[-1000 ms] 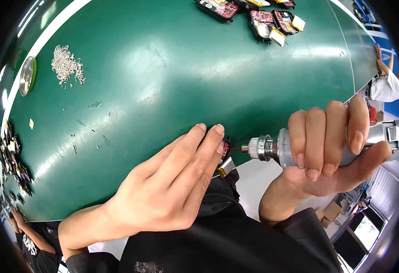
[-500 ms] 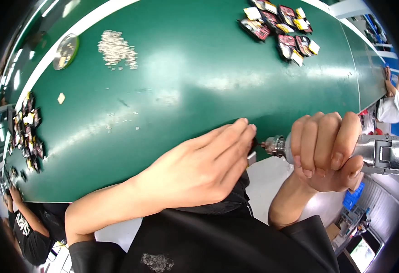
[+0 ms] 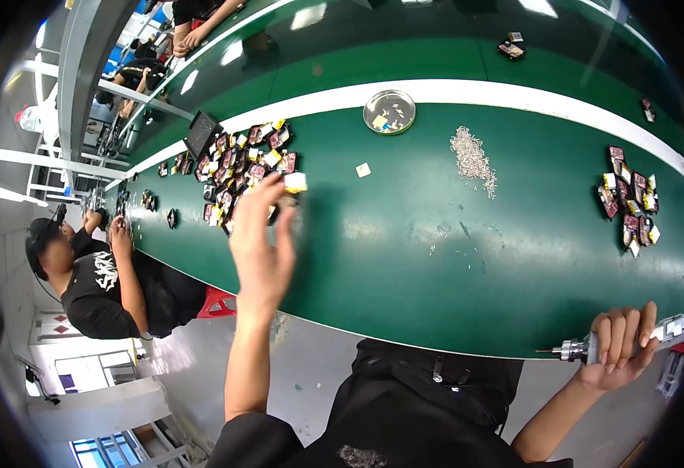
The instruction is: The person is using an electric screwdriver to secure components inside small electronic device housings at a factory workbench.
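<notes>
My left hand (image 3: 260,246) is stretched over the right edge of a pile of small black units (image 3: 237,165) on the left of the green table. At its fingertips, between thumb and fingers, shows a small black unit with a white-and-yellow block (image 3: 296,182); blur partly hides the grip. My right hand (image 3: 621,342) is wrapped round the grey body of an electric screwdriver (image 3: 570,350) at the table's near right edge. Its thin bit points left and touches nothing.
Short pale pin-like pieces (image 3: 472,158) lie heaped mid-table. Behind stands a round metal dish (image 3: 389,112), with a pale square piece (image 3: 363,170) nearer. More black units (image 3: 630,195) lie at the right. A co-worker (image 3: 100,273) sits at the far left. A white rail (image 3: 467,92) runs behind.
My left hand has left the screwdriver's tip and swung far left to the pile. My right hand keeps the screwdriver, now lower in view. The view has turned left.
</notes>
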Motion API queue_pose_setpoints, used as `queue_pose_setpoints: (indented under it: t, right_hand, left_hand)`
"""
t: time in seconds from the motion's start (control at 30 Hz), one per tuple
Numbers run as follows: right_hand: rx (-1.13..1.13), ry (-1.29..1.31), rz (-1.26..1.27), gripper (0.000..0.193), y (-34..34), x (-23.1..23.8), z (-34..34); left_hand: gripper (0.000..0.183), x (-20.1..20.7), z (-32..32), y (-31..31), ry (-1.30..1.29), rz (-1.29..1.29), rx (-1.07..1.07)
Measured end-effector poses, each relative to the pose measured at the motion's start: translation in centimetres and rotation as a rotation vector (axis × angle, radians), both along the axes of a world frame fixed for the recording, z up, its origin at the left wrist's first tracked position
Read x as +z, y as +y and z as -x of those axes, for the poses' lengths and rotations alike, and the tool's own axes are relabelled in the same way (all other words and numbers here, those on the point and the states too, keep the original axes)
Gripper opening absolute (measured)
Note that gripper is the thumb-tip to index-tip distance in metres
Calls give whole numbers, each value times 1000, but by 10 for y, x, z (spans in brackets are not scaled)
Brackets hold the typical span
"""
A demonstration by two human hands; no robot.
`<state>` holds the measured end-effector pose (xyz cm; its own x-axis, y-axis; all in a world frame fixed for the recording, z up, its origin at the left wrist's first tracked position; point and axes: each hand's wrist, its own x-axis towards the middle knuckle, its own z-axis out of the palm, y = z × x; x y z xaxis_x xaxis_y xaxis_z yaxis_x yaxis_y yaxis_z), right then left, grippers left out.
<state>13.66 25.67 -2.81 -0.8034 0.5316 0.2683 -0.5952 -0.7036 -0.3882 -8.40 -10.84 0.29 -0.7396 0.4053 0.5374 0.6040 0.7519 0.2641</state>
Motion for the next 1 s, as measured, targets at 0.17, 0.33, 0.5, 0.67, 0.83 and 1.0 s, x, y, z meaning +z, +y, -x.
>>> queue_pose_setpoints:
  t: [0.17, 0.33, 0.5, 0.67, 0.83, 1.0]
  right_hand:
    - [31, -45, 30, 23, -14, -3, 3]
    - [42, -176, 38, 23, -23, -11, -1]
    - [49, -141, 75, 23, -27, -15, -7]
    - [93, -120, 115, 21, -24, -21, -5]
    - [108, -115, 96, 21, -21, -22, -5]
    - [97, -135, 139, 21, -26, -21, -2]
  left_hand:
    - [34, -15, 52, -79, -52, 195, 320]
    - [39, -19, 39, -36, 73, 330, 249]
    - [34, -10, -5, 64, -39, 159, -220]
    - [34, -20, -17, 126, -54, 186, -418]
    - [24, -24, 1, 140, 68, 255, -542]
    - [14, -17, 10, 134, 129, 392, -594]
